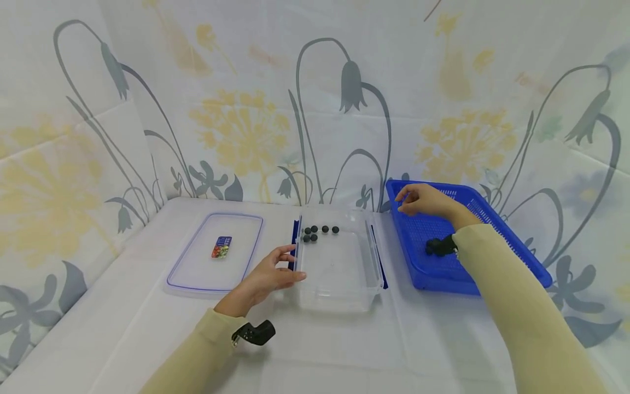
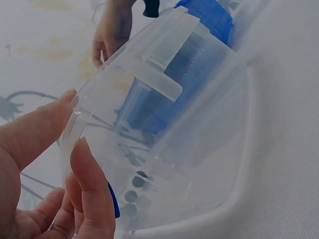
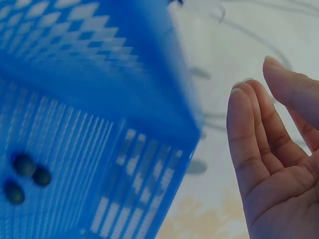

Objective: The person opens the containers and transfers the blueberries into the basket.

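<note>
A clear plastic container (image 1: 339, 268) stands in the middle of the white table, with blue clips along its sides. Several small dark balls (image 1: 314, 229) lie at its far left part. My left hand (image 1: 270, 276) pinches the container's left rim, the thumb on one side and the fingers on the other in the left wrist view. Over the left part of the blue basket (image 1: 418, 273) hovers my right hand (image 1: 425, 201), its fingers loosely bent and nothing held. In the right wrist view, three dark balls (image 3: 24, 164) lie inside the basket.
A clear lid (image 1: 197, 273) with a blue seal line and a small label (image 1: 222, 247) lies flat on the table left of the container. Behind everything hangs a flower-printed cloth (image 1: 246, 142). The basket stands at the right, close to that cloth.
</note>
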The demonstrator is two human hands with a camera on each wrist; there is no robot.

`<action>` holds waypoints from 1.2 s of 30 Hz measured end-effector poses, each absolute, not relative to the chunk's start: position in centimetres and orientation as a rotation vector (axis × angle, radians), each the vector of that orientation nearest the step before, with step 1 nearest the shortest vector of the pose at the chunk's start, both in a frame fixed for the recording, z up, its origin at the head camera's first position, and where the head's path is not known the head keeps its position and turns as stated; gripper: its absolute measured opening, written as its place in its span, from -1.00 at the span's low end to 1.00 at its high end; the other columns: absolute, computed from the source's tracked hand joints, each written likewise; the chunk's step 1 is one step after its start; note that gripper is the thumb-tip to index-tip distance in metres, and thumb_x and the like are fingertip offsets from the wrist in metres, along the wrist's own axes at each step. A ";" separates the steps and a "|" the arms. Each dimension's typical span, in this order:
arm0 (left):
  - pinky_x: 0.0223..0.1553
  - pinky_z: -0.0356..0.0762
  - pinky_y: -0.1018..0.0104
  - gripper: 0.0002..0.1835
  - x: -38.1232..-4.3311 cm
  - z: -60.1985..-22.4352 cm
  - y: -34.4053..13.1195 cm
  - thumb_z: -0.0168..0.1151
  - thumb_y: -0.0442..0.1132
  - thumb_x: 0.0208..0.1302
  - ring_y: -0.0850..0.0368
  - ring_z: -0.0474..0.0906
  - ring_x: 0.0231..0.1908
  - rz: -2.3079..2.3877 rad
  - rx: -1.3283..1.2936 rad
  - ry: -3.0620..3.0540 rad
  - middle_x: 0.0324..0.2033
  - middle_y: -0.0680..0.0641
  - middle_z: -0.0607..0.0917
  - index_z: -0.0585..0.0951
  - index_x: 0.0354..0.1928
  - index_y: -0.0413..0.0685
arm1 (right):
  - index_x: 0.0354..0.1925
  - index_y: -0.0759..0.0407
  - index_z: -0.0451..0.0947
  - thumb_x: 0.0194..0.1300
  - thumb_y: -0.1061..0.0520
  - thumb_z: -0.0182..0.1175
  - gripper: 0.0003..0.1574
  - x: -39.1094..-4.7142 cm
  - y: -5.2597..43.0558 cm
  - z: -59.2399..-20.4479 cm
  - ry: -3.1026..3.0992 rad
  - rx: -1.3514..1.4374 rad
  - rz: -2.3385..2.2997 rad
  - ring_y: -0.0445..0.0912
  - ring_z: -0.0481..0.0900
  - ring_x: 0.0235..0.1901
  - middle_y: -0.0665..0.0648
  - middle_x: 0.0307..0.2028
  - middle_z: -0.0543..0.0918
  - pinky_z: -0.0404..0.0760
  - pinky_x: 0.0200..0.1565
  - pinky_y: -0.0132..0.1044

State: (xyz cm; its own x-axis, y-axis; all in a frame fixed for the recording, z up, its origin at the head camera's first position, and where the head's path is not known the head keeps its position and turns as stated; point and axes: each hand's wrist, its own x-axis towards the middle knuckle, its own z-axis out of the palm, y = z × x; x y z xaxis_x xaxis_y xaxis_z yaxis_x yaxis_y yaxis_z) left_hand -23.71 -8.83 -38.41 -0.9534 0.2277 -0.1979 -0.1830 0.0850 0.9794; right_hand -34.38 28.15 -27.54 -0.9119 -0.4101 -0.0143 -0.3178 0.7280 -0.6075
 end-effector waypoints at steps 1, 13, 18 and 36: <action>-0.12 0.55 0.21 -0.17 -23.7 -38.4 -8.8 0.40 -0.40 0.02 0.08 0.50 -0.27 1.942 0.045 2.069 0.05 -0.13 0.32 0.24 0.34 0.02 | -0.02 0.35 0.45 0.28 0.20 0.18 -0.66 -34.4 27.6 -27.5 2.780 -0.605 -0.935 0.03 0.55 -0.31 0.21 -0.33 0.57 0.53 -0.16 -0.07; -0.12 0.54 0.22 -0.17 -23.7 -38.5 -8.9 0.40 -0.40 0.02 0.06 0.48 -0.23 1.948 0.044 2.054 0.04 -0.13 0.32 0.24 0.34 0.04 | -0.06 0.37 0.47 0.25 0.28 0.17 -0.71 -35.2 20.9 -28.6 2.673 -0.752 -0.985 0.08 0.57 -0.32 0.20 -0.36 0.60 0.57 -0.15 -0.08; -0.13 0.54 0.23 -0.17 -23.7 -38.6 -8.9 0.40 -0.40 0.02 0.06 0.47 -0.24 1.954 0.045 2.046 0.04 -0.12 0.32 0.24 0.34 0.04 | -0.06 0.32 0.46 0.26 0.25 0.18 -0.72 -35.5 18.6 -29.5 2.624 -0.739 -0.982 0.03 0.58 -0.32 0.18 -0.35 0.60 0.56 -0.12 -0.05; -0.13 0.55 0.24 -0.19 -23.8 -38.6 -8.8 0.39 -0.40 0.03 0.06 0.47 -0.24 1.963 0.021 2.048 0.03 -0.12 0.33 0.25 0.33 0.05 | -0.09 0.26 0.50 0.21 0.27 0.22 -0.73 -36.3 11.9 -34.1 2.614 -0.643 -1.150 0.14 0.54 -0.30 0.16 -0.36 0.56 0.54 -0.22 -0.12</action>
State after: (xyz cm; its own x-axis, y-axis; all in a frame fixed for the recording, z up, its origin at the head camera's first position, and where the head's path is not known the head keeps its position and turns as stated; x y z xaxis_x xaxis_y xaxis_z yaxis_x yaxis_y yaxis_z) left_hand -23.76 -8.81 -38.63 -0.9537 0.2182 -0.2068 -0.1974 0.0645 0.9782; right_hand -36.29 11.85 -34.06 -0.8815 -0.4717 -0.0193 -0.3046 0.5995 -0.7402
